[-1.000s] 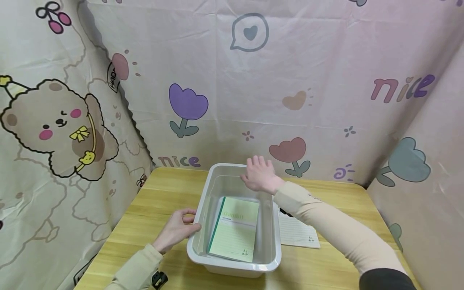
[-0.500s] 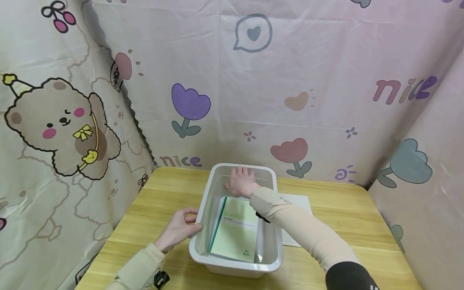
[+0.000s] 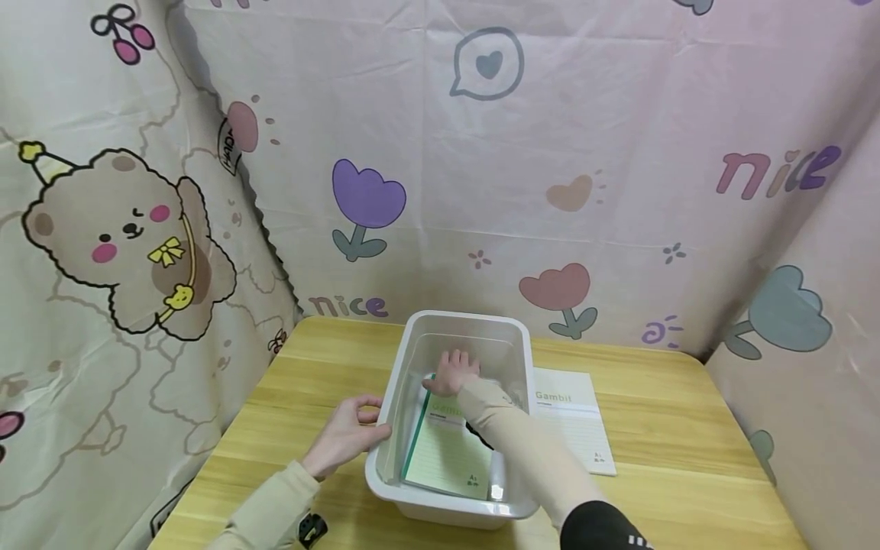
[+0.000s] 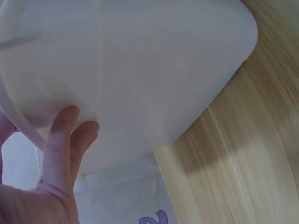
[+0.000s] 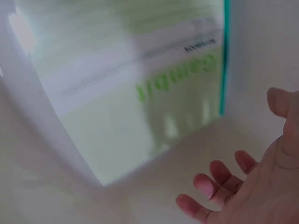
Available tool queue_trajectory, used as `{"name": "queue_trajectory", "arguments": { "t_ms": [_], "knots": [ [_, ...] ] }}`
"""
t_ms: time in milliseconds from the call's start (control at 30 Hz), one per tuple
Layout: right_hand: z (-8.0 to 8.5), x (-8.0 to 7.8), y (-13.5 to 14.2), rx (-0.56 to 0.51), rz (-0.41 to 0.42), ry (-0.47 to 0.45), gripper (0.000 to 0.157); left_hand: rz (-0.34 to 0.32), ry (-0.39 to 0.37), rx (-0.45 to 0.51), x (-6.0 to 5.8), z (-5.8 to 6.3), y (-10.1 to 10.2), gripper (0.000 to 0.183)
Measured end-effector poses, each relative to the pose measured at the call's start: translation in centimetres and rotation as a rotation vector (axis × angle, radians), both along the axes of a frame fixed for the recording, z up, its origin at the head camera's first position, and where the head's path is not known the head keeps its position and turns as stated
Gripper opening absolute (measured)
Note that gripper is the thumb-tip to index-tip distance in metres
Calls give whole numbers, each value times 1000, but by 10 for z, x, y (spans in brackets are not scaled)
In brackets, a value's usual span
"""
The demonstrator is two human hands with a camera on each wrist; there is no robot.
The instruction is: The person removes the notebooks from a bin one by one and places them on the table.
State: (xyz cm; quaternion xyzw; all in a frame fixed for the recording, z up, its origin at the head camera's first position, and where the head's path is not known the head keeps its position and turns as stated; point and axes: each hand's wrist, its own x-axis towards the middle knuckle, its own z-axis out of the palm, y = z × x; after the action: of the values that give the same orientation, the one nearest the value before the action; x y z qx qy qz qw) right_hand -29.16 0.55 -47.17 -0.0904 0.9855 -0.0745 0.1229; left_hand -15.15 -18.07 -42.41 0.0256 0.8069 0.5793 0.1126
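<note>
A light grey plastic tub stands on the wooden table. Inside it, flat on the bottom, lies a pale green notebook with a darker green spine and the word Gambit on its cover. My left hand grips the tub's left rim, thumb on top; the left wrist view shows its fingers against the outer wall. My right hand is down inside the tub, palm toward the notebook's far end. In the right wrist view its fingers are spread and hold nothing, apart from the notebook cover.
A white Gambit notebook lies on the table against the tub's right side, partly hidden by the tub and right sleeve. A patterned cloth hangs behind the table and along both sides.
My right hand has come from above the tub's far right rim, leftward and down into the tub over the notebook. My left hand keeps its grip on the rim. The view has shifted slightly.
</note>
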Motion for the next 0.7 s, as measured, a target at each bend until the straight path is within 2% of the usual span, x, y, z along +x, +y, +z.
{"name": "queue_trajectory", "arguments": {
  "t_ms": [100,200,467,700],
  "knots": [
    [-11,4,-3,8,-9,-18,86,3,-5,0,1,1,0,51],
    [-20,9,-4,20,-18,2,87,7,-8,-2,1,2,0,51],
    [-61,3,2,104,13,80,96,3,-2,6,2,0,-1,51],
    [-63,2,6,162,34,85,95,-10,13,13,2,1,-1,51]
  ]
}}
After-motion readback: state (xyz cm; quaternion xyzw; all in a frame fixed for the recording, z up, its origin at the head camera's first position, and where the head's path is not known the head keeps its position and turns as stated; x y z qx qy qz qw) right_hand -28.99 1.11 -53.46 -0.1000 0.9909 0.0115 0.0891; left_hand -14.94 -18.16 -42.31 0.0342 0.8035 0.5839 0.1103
